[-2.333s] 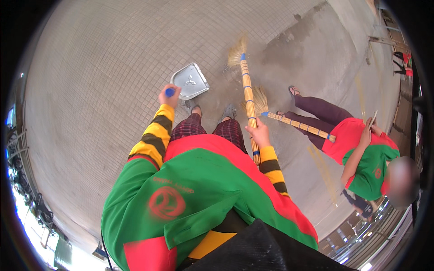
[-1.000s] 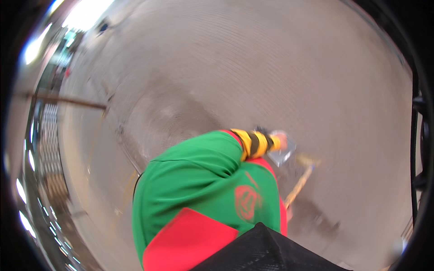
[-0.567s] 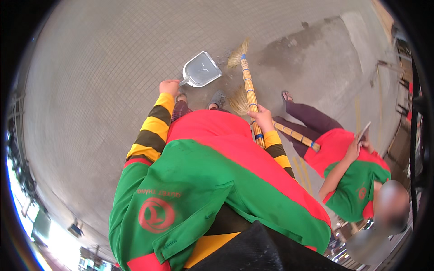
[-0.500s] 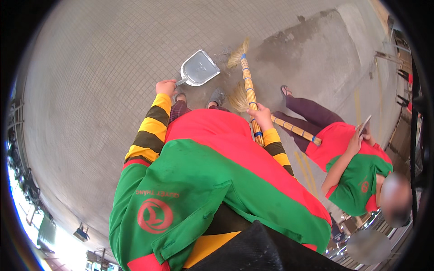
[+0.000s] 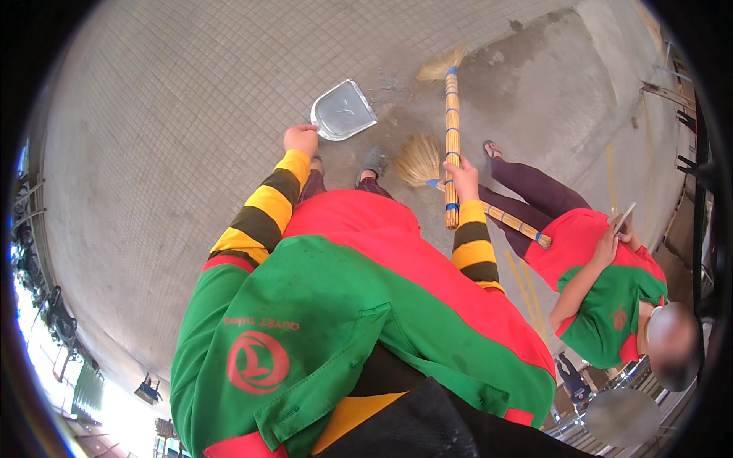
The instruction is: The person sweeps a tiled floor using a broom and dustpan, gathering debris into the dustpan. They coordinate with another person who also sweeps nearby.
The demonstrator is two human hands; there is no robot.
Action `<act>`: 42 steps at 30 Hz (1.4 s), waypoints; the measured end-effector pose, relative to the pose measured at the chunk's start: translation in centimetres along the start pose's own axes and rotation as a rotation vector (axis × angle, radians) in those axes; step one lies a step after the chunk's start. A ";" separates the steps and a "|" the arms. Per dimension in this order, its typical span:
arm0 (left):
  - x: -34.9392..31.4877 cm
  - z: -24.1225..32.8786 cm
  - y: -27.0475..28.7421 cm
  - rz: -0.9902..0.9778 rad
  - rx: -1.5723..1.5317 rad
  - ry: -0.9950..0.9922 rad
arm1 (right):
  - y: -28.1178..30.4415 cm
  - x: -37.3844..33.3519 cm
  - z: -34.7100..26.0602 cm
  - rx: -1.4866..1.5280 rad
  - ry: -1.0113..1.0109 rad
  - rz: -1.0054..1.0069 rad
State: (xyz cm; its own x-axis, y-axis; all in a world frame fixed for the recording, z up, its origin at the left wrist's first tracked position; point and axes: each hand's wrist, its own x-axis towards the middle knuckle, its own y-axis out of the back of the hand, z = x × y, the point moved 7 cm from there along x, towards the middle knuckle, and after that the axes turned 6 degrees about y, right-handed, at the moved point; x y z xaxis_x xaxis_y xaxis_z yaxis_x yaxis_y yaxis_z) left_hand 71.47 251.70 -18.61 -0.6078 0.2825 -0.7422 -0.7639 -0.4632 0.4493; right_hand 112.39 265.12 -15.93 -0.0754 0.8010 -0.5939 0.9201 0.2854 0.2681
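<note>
My left hand (image 5: 301,140) is closed round the handle of a grey dustpan (image 5: 343,112), whose pan lies ahead of my feet with its wide edge facing away to the right. In my right hand (image 5: 463,180) is a straw broom (image 5: 452,114) with a bamboo-like handle bound in blue bands. Its bristles (image 5: 443,64) point away from me, over the floor right of the dustpan. Grey debris (image 5: 389,82) is scattered between the bristles and the pan. A second straw broom (image 5: 418,160) lies partly behind my right hand, its handle reaching toward the co-worker.
A co-worker (image 5: 603,267) in a green and red shirt stands at my right, holding a phone (image 5: 624,217). The tiled floor (image 5: 191,99) meets a darker concrete patch (image 5: 534,84) ahead right. Parked motorbikes (image 5: 57,313) line the far left edge.
My right hand and its broom have moved right and slightly forward, the bristles swinging away from the dustpan. The left hand and the dustpan have shifted slightly right and forward.
</note>
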 end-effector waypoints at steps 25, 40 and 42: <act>-0.8 4.9 -1.1 -0.035 0.277 -0.120 | -15.4 -12.2 2.9 -0.555 -0.420 -0.452; -1.4 4.9 0.1 -0.057 0.315 -0.198 | -10.4 4.7 5.0 -0.287 -0.571 -0.094; -1.4 5.3 -0.2 -0.075 0.320 -0.236 | -12.5 5.0 5.3 -0.368 -0.557 -0.204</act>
State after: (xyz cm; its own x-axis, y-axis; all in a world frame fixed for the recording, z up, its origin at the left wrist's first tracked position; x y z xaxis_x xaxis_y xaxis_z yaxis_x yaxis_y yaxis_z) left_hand 71.32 255.82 -15.00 -0.5521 0.5079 -0.6613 -0.8146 -0.1594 0.5576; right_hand 102.53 262.72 -26.27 0.0658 0.3515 -0.9339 0.7113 0.6399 0.2909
